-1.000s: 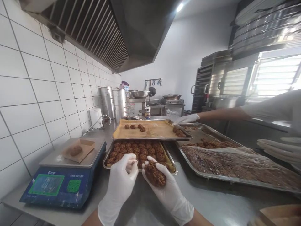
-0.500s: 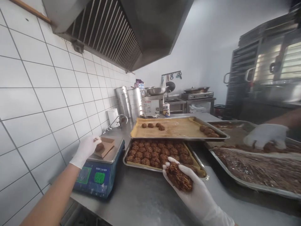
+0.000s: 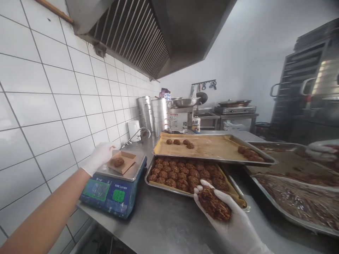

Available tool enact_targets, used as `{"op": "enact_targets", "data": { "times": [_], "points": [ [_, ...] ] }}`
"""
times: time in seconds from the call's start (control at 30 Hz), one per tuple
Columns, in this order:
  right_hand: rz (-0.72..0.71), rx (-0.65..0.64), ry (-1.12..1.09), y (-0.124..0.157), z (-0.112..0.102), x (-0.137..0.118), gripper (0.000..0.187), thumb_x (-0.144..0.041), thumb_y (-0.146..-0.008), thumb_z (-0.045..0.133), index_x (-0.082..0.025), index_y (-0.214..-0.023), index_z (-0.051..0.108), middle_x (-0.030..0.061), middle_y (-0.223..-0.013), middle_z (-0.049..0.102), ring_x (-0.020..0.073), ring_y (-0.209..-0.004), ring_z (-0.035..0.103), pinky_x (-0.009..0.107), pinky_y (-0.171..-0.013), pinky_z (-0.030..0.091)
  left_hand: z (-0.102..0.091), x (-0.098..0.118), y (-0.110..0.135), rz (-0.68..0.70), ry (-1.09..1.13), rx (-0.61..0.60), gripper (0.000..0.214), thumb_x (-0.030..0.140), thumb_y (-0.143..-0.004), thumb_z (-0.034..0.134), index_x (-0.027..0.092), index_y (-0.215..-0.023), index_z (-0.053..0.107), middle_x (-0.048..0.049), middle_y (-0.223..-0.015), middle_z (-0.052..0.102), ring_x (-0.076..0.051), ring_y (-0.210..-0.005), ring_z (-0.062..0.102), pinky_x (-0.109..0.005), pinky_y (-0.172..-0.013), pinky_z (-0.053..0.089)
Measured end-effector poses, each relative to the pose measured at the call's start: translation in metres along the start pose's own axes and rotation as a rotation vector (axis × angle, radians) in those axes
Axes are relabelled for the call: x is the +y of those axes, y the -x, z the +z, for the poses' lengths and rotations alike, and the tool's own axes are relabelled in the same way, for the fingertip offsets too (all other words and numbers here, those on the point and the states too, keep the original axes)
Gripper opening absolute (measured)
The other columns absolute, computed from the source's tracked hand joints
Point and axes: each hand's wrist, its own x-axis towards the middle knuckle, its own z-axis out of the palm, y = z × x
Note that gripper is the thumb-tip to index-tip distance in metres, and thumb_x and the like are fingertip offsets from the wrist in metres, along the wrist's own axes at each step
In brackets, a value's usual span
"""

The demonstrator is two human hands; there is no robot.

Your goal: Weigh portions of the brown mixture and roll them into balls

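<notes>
My left hand, in a white glove, is at the left edge of a small brown cardboard tray. Its fingers are stretched out, holding nothing. A brown ball of sticky, grainy mixture lies in that tray, apart from the fingers. The tray sits on the steel plate of a blue scale with a lit green display. My gloved right hand is palm up, cupped around a large lump of the same brown mixture, in front of a lower baking tray filled with rows of balls.
An upper lined tray with a few balls overlaps the lower one. At right stand large trays of dark mixture, one under plastic film. A co-worker's gloved hand is above them. A tiled wall borders the left side.
My left hand has let go of the ball in the cardboard tray and moved back slightly left. My right hand still holds its lump. The co-worker's hand has lifted. The view has turned left.
</notes>
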Motion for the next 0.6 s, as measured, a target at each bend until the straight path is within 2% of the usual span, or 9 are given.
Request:
{"op": "enact_targets", "data": {
  "times": [0.07, 0.27, 0.47, 0.6],
  "points": [
    [0.008, 0.011, 0.008, 0.001, 0.001, 0.0, 0.049, -0.008, -0.084, 0.063, -0.012, -0.132, 0.064, 0.0196, -0.11, 0.075, 0.027, -0.097, 0.076, 0.041, -0.087, 0.066, -0.005, -0.001, -0.001, 0.017, -0.003, -0.008, 0.038, 0.027, -0.094, 0.045, 0.021, -0.114, 0.076, -0.0083, -0.124, 0.075, -0.025, -0.115, 0.068, -0.032, -0.097, 0.048],
    [0.013, 0.099, 0.044, 0.004, 0.012, 0.0, 0.047, -0.009, -0.086, 0.057, -0.015, -0.131, 0.067, 0.0187, -0.112, 0.076, 0.0273, -0.097, 0.076, 0.039, -0.082, 0.066, -0.005, 0.004, -0.001, 0.064, 0.003, -0.061, 0.033, 0.028, -0.092, 0.049, 0.024, -0.108, 0.078, -0.0054, -0.114, 0.079, -0.025, -0.107, 0.07, -0.031, -0.093, 0.049],
    [0.025, 0.146, 0.052, 0.006, 0.017, 0.0, 0.046, -0.01, -0.086, 0.056, -0.019, -0.13, 0.068, 0.013, -0.118, 0.076, 0.0247, -0.098, 0.076, 0.036, -0.084, 0.066, -0.005, 0.009, 0.0, 0.065, 0.04, -0.124, 0.03, 0.035, -0.093, 0.051, 0.025, -0.1, 0.079, -0.0053, -0.102, 0.079, -0.022, -0.088, 0.071, -0.029, -0.076, 0.049],
    [0.029, 0.155, 0.055, 0.006, 0.016, 0.0, 0.046, -0.01, -0.086, 0.056, -0.02, -0.13, 0.068, 0.0121, -0.12, 0.075, 0.0241, -0.1, 0.076, 0.036, -0.085, 0.065, -0.007, 0.012, 0.002, 0.055, 0.049, -0.143, 0.03, 0.039, -0.092, 0.052, 0.024, -0.095, 0.079, -0.0051, -0.097, 0.079, -0.022, -0.083, 0.069, -0.029, -0.071, 0.048]
  ]
}}
